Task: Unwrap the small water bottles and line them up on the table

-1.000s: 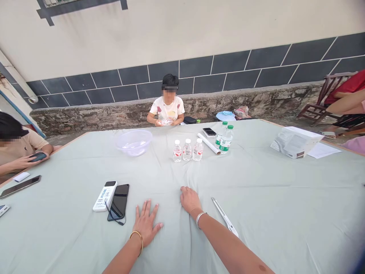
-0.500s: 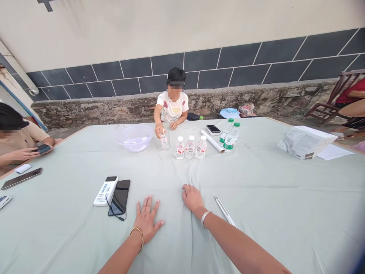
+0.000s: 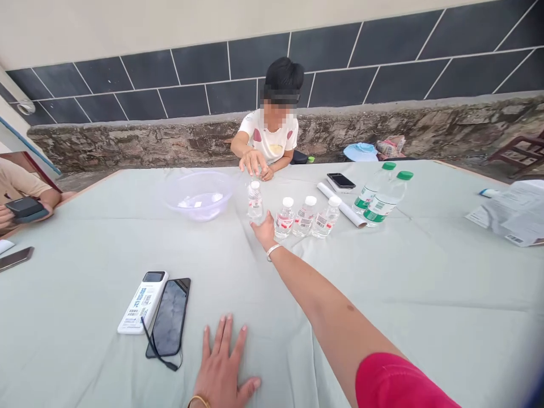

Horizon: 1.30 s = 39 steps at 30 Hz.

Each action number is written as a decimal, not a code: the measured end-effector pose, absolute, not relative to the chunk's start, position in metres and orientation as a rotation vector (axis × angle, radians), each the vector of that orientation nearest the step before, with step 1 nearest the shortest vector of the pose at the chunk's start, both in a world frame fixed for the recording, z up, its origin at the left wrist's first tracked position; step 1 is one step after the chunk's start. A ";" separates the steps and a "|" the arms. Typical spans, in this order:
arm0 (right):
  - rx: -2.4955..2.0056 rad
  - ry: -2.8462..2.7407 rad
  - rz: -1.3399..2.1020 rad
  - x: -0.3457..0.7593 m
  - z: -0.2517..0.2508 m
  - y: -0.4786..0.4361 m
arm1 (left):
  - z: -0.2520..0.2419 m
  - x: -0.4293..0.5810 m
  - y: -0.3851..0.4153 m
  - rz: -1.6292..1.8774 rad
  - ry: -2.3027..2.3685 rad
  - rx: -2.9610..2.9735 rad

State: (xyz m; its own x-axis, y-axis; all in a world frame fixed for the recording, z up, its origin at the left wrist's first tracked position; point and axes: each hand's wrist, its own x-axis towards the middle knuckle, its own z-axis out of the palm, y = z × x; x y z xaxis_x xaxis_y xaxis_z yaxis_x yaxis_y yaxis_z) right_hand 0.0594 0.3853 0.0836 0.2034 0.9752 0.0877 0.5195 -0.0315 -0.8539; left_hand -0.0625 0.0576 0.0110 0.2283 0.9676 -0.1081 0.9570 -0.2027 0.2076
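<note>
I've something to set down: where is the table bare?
Bare cloth lies between the left hand, black phone and bowl; a wider patch is right of the right forearm, this side of the green-capped bottles. It's crowded from the right hand through the small bottles to the white roll.

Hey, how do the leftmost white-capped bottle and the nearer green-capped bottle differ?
The leftmost white-capped bottle looks smaller; the nearer green-capped bottle looks bigger. The first has a white cap, the second a green cap. The first's label shows red; the second's label shows green. Both are clear, capped bottles.
</note>
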 end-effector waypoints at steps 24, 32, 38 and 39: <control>-1.378 -1.878 1.019 0.132 0.059 0.196 | 0.035 -0.056 0.060 0.178 1.937 2.199; -1.690 -1.705 1.399 0.157 0.077 0.118 | 0.044 -0.031 0.054 0.374 2.086 1.996; -2.086 -2.116 0.785 0.157 0.097 0.101 | 0.066 0.017 0.057 0.599 2.013 1.775; -2.109 -2.158 0.735 0.160 0.100 0.099 | 0.068 0.023 0.060 0.599 2.006 1.710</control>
